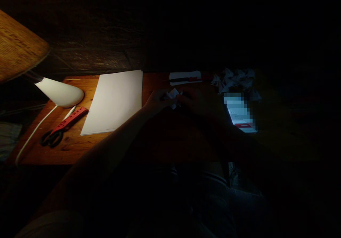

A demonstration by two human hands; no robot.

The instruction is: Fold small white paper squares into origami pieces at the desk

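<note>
Between my two hands, above the middle of the wooden table, is a small folded piece of white paper (pixel 174 96) with pointed corners. My left hand (pixel 157 101) grips it from the left, fingers closed at its edge. From the right, my right hand (pixel 192 100) pinches the other side; this hand is very dark and its fingers show only in part. A stack of white paper sheets (pixel 117 101) lies to the left of my hands. Just beyond them are some white paper strips (pixel 185 75) with a dark, slim tool with a red end (pixel 188 79) across them.
On the left stand a lamp with a white base (pixel 61 92) and its cord, near scissors (pixel 54 137) and a red perforated object (pixel 70 119). A lit phone (pixel 239 113) lies on the right, with several folded white paper pieces (pixel 234 80) behind it. The wooden table (pixel 77 149) has its front edge near my lap.
</note>
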